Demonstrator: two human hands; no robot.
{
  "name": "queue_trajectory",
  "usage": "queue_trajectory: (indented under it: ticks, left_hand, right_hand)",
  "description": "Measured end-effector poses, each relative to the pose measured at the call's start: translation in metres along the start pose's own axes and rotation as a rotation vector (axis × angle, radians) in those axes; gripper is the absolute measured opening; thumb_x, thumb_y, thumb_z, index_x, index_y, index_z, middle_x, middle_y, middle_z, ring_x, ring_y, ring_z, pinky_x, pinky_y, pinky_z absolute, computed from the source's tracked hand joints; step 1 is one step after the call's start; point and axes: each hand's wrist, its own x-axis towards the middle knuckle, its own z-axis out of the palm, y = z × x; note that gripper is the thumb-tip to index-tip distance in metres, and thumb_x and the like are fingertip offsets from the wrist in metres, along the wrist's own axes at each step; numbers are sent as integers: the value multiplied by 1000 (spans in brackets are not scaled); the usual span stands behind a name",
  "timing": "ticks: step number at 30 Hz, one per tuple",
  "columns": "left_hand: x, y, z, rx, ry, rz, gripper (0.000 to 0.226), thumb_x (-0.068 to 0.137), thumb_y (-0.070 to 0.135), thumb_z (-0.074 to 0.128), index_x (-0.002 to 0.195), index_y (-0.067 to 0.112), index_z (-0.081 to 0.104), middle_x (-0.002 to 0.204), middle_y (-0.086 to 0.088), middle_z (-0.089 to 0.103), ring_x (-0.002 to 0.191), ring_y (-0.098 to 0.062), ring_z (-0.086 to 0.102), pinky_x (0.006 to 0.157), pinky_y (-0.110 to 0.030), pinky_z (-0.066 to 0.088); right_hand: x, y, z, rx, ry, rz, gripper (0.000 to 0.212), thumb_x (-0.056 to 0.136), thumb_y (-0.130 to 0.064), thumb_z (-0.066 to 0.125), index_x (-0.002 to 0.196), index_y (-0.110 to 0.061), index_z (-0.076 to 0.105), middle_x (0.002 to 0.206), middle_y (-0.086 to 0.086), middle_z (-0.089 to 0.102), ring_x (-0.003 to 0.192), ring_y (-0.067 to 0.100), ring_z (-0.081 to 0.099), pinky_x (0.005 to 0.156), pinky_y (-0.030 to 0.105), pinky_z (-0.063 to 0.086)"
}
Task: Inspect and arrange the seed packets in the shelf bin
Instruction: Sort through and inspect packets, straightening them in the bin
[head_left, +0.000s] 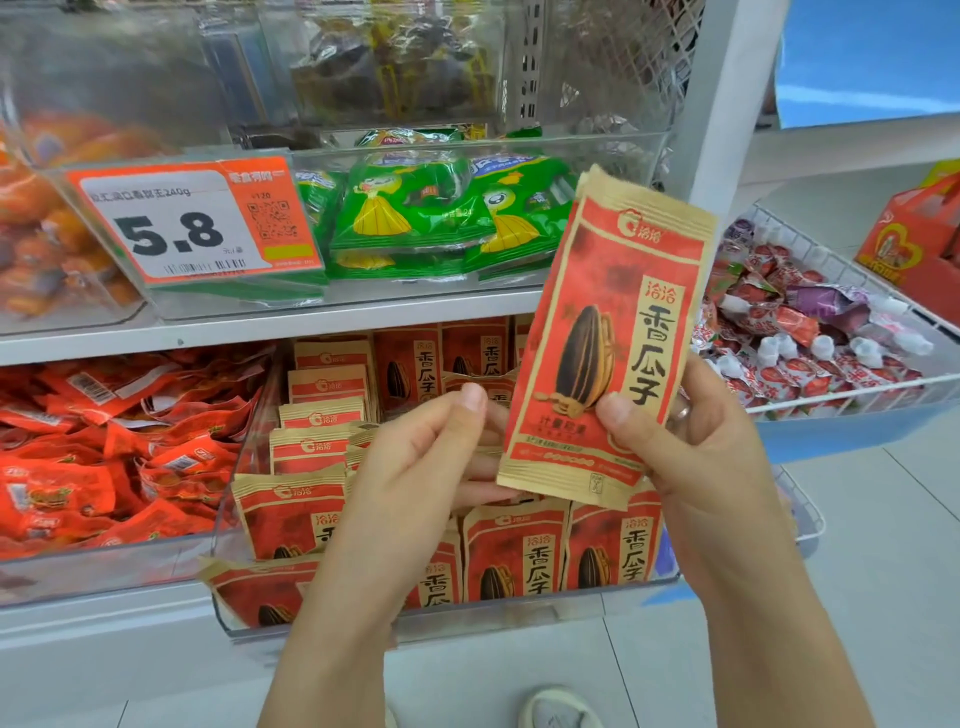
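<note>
One seed packet (605, 338) held up, tilted, top leaning right; a second edge shows behind its top, so possibly two stacked, can't tell. Print on it: 洽洽 logo at top, 洽洽 香瓜子 down the right side, sunflower seed picture in the middle. Small text at the bottom is unreadable.

Right hand (696, 447) pinches the packet's lower right, thumb on the front face, fingers behind. Ring on one finger. Left hand (415, 462): fingers half curled, tips at or behind the packet's lower left edge; thumb up and off the packet. Can't tell if it actually holds it.

Below and behind both hands: clear shelf bin (519, 613) with the same packets (514, 551), standing in rows, at least ten visible, some hidden by the hands.

Left of the hands: a bin of red snack packs (104, 457). Above the hands: green packs (415, 218) and an orange price tag (192, 223) reading 5.8, 240g. Right of the right hand: a wire basket (883, 395) of small red and white pouches.
</note>
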Motion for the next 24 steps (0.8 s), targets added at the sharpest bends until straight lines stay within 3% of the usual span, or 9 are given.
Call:
queue_trajectory:
  ticks: [5, 11, 14, 16, 18, 20, 22, 24]
  left_hand:
    - [3, -6, 2, 80, 54, 13, 35, 81, 50, 70, 108, 27, 68, 94, 5, 77, 88, -11, 73, 79, -31, 57]
    - [5, -8, 0, 69, 120, 110, 28, 81, 34, 72, 108, 27, 69, 100, 10, 76, 94, -9, 72, 85, -33, 56]
    - [2, -5, -3, 176, 98, 200, 26, 81, 28, 73, 107, 31, 69, 98, 16, 74, 95, -4, 70, 83, -24, 55]
    - [1, -3, -11, 294, 61, 251, 28, 81, 26, 73, 107, 36, 68, 97, 18, 73, 94, -4, 69, 79, -23, 55]
    - [2, -4, -24, 401, 71, 279, 28, 80, 31, 70, 106, 40, 68, 97, 20, 71, 93, -4, 67, 76, -22, 53]
    - [4, -5, -39, 453, 127, 285, 29, 77, 37, 69, 106, 43, 68, 98, 23, 70, 96, -2, 65, 77, -18, 50]
    - [4, -5, -52, 452, 187, 289, 30, 75, 41, 71, 105, 41, 69, 96, 24, 70, 98, 4, 63, 83, -12, 47]
    - [2, -5, -62, 600, 286, 322, 36, 73, 56, 66, 105, 40, 70, 98, 31, 68, 106, 13, 57, 107, -12, 32]
  right_hand:
    - [-2, 2, 12, -70, -18, -11, 55, 64, -13, 74, 117, -15, 59, 92, -2, 77, 78, 11, 74, 65, 22, 57]
    - [-6, 4, 18, -105, -58, -59, 37, 71, -17, 72, 107, -18, 63, 89, -2, 77, 79, 10, 73, 65, 20, 55]
    - [-10, 1, 14, -157, -21, -128, 28, 62, -23, 81, 87, -26, 70, 79, -6, 75, 71, 7, 71, 61, 19, 54]
    - [-11, -9, 8, -210, -11, -157, 32, 49, -37, 85, 79, -33, 74, 77, -6, 75, 70, 8, 71, 60, 18, 54]
    - [-6, -22, 5, -304, -61, -181, 41, 43, -50, 87, 78, -35, 76, 78, -3, 76, 72, 10, 72, 65, 19, 55]
    - [1, -36, 11, -420, -158, -167, 33, 46, -49, 83, 74, -34, 77, 77, 3, 75, 68, 8, 69, 66, 18, 54]
    - [7, -44, 23, -492, -262, -166, 20, 53, -44, 77, 72, -38, 78, 77, 5, 74, 66, 7, 66, 65, 16, 52]
    - [10, -47, 37, -546, -297, -212, 18, 56, -40, 83, 71, -47, 77, 71, -4, 74, 66, 2, 64, 65, 13, 49]
